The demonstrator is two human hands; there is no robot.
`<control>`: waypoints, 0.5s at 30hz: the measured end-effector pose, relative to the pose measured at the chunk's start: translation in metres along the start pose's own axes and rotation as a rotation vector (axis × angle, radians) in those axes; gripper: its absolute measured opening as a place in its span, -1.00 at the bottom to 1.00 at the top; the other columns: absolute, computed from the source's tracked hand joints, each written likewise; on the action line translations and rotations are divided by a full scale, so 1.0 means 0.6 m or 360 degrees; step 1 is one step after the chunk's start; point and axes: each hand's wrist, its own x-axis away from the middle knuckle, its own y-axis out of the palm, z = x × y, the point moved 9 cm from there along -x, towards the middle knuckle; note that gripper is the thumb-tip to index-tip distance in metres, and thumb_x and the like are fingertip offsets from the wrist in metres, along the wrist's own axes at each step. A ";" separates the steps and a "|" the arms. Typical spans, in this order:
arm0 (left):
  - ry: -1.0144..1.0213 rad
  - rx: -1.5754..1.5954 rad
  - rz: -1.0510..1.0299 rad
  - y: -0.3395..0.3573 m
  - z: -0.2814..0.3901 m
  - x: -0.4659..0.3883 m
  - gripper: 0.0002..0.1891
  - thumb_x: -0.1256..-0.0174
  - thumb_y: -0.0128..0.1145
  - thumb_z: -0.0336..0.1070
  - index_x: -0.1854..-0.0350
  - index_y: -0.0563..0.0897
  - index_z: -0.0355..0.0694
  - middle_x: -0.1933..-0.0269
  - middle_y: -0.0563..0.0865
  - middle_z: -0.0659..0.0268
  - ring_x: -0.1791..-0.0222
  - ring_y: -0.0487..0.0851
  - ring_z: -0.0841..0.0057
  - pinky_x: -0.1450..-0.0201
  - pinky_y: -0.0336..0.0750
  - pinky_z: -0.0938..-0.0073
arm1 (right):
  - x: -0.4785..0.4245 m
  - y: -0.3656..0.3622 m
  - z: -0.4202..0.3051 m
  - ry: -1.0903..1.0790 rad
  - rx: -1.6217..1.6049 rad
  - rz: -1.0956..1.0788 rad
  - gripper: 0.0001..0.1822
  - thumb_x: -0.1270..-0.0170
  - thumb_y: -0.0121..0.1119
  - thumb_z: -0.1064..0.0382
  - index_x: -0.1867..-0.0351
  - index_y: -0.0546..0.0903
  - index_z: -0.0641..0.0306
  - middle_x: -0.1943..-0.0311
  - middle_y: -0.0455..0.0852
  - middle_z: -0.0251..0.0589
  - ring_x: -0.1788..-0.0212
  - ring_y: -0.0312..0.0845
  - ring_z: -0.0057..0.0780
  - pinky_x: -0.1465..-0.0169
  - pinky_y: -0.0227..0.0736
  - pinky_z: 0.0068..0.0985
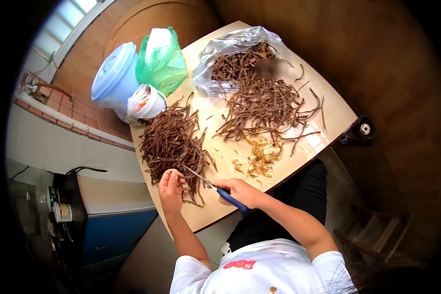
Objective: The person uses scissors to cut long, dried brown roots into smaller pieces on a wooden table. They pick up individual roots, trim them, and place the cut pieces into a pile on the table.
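Blue-handled scissors [232, 199] are in my right hand [239, 192], their blades pointing up and left toward my left hand [173, 186]. My left hand pinches the end of a thin brown strand at the lower edge of a dense pile of dried brown stalks [171, 139]. A second, looser heap of the same stalks [262, 106] spills from a clear plastic bag [209, 62] at the back of the table. Yellowish dry scraps [262, 158] lie below that heap, nearer to me.
On the tabletop [220, 161], at the back left, stand a lidded blue bucket [117, 73], a green plastic bag [163, 66] and a small white tub [152, 103]. A blue-fronted cabinet [114, 233] is at the left. A dark object [364, 128] adjoins the table's right corner.
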 end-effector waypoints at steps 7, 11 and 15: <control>-0.0019 -0.0074 0.0235 -0.094 0.001 -0.033 -0.86 -0.37 0.01 -0.25 0.31 0.51 -0.19 0.48 0.56 0.39 0.61 0.50 0.70 0.64 0.39 0.73 | -0.052 0.026 0.032 0.0292 -0.0374 0.0008 -0.61 -0.04 0.06 0.40 0.02 0.52 0.28 0.60 0.53 -0.35 0.70 0.31 -0.72 0.63 0.21 -0.71; 0.0121 -0.0109 0.0211 -0.093 0.031 -0.049 -0.86 -0.36 0.02 -0.26 0.31 0.53 -0.21 0.48 0.57 0.37 0.60 0.53 0.70 0.61 0.40 0.73 | -0.015 0.015 0.022 0.0319 -0.0315 -0.0033 -0.59 -0.10 0.08 0.37 -0.05 0.49 0.31 0.59 0.51 -0.35 0.67 0.34 -0.72 0.61 0.23 -0.71; 0.0281 -0.0470 0.0336 -0.076 0.060 -0.069 -0.76 -0.37 0.01 -0.25 0.05 0.50 -0.28 0.38 0.60 0.33 0.54 0.55 0.68 0.55 0.45 0.70 | 0.047 -0.017 0.030 0.0296 -0.0521 0.0081 -0.54 -0.16 0.12 0.31 -0.12 0.42 0.37 0.60 0.45 -0.41 0.67 0.34 -0.70 0.57 0.27 -0.72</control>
